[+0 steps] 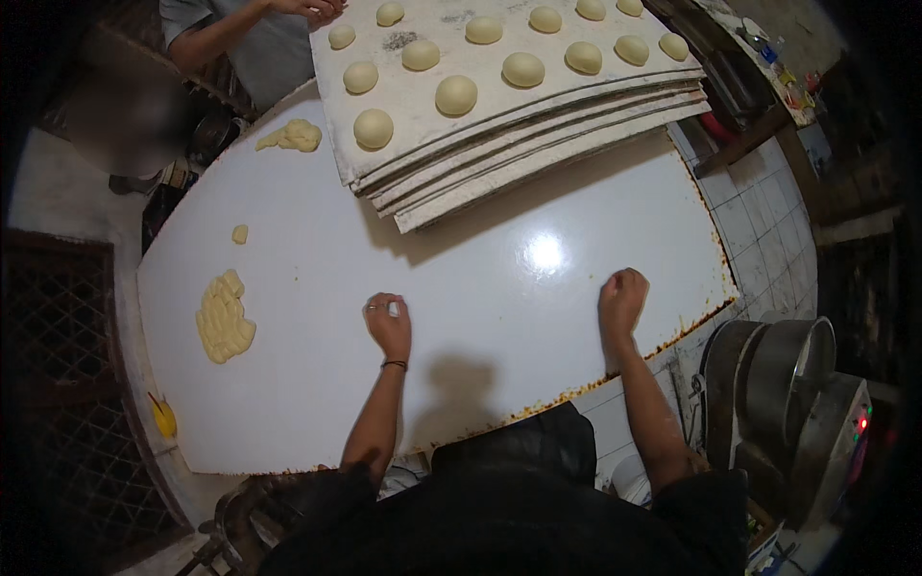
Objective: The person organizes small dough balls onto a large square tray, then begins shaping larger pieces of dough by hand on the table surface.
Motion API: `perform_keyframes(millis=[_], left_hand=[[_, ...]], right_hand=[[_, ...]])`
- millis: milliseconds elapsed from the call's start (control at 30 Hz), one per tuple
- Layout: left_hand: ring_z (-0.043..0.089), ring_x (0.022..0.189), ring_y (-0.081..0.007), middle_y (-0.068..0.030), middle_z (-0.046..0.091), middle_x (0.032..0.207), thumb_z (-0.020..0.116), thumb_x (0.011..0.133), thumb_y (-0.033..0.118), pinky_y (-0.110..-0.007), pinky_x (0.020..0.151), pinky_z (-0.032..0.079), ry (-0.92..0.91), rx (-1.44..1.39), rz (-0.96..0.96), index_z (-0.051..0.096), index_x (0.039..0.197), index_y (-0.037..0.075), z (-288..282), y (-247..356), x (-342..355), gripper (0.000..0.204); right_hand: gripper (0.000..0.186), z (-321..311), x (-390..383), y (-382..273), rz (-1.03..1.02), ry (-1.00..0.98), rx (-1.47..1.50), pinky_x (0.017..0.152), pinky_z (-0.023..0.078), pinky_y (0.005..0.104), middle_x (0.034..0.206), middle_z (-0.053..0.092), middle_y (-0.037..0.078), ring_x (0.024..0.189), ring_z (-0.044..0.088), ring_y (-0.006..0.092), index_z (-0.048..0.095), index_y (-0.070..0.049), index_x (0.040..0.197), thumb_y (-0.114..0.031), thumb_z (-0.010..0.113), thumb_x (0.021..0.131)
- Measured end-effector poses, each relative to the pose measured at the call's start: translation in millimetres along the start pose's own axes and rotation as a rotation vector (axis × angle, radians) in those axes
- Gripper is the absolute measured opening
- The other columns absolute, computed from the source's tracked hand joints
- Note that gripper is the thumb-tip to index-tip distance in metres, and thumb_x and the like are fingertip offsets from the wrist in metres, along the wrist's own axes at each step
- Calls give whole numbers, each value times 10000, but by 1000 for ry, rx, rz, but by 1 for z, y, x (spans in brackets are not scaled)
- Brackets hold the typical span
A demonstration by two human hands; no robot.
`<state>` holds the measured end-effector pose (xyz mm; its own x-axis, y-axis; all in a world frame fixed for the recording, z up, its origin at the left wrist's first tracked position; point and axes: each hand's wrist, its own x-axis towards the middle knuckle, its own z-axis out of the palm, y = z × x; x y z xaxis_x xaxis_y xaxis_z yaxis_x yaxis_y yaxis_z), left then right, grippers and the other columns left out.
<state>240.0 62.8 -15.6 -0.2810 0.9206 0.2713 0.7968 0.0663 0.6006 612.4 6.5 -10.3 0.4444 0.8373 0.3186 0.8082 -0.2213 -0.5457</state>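
My left hand (388, 326) rests on the white table (461, 288) near its front edge, its fingers curled in. A small white patch shows between thumb and fingers; I cannot make out what it is. Farther right, my right hand (623, 300) is closed in a loose fist on the tabletop, with no object showing. To the left of my left hand lies a lumpy mass of pale dough (225, 322), and a small dough piece (240, 234) sits just beyond it. Another dough lump (293, 136) is at the far left of the table.
A stack of floured boards (538, 158) stands at the back, its top board carrying several round dough balls (456, 96). Beyond it, another person's hand (312, 10) touches the board's corner. Large metal pans (783, 365) stand at right. A yellow object (163, 418) is at the left edge.
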Motion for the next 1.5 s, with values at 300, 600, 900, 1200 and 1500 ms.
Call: perform_keyframes(millis=[300,600,900,1200,1500], left_hand=[[519,920,-319,-130,607,911,619,820,45,-409,784,449,14,75,108,611,800,-2,-17,-33,-6,51],[555,921,-319,-152,608,902,621,767,43,-432,822,437,-86,118,210,605,813,-6,-38,-73,-15,69],[550,817,-306,-109,609,800,672,754,82,-437,769,440,-272,23,458,623,792,57,-71,-111,-27,67],[561,853,-288,-96,571,786,637,761,34,-440,853,428,-458,56,581,609,788,52,-81,-100,-49,43],[539,1045,-311,-149,596,1022,648,769,33,-425,917,435,-12,19,22,622,875,20,-18,-42,-51,110]], right_hand=[[39,-12,-13,-4,-27,82,10,805,436,413,865,583,165,846,532,350,594,23,862,11,582,827],[95,-28,-49,2,-49,-96,-61,814,441,406,933,598,161,905,547,343,593,5,841,30,635,759],[90,-23,-85,-20,-118,-126,6,828,428,444,893,588,151,912,536,333,576,5,828,3,637,762],[216,-11,-124,-44,96,-3,240,866,496,387,1066,596,189,978,593,337,633,4,942,-6,661,729],[418,-91,164,-68,359,-318,1593,877,503,355,1155,579,138,1019,599,249,509,11,1224,-275,436,929]])
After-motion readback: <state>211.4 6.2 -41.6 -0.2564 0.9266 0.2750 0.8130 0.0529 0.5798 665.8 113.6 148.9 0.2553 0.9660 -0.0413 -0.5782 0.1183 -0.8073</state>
